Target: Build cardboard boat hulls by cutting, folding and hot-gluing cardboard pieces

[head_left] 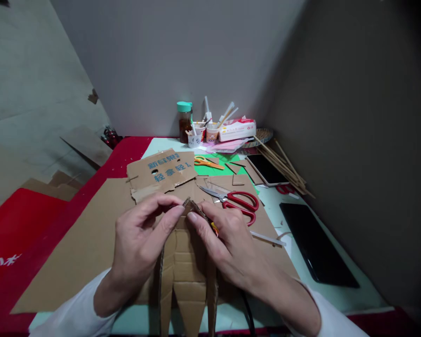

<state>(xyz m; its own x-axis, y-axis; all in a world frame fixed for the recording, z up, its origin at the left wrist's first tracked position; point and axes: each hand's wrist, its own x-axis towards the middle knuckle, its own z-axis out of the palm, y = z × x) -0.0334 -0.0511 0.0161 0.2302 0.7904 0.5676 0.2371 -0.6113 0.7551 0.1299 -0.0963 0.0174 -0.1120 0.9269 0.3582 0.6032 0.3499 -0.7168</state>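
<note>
One head-worn camera looks forward and down, close above the hands (140, 241), across the surface (351, 298) toward a grey wall (182, 51).

The bare left hand (138, 238) and bare right hand (229, 241) face each other, fingertips (178, 210) near but apart, each pinching between thumb and forefinger; white-sleeved forearms (79, 306) slant inward, wrists (107, 290) exposed.

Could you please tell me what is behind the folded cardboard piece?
Beyond the folded cardboard piece, the printed cardboard, red-handled scissors and part of a flat cardboard sheet show. The left hand, right hand and the piece itself cover whatever lies directly behind them.
</note>
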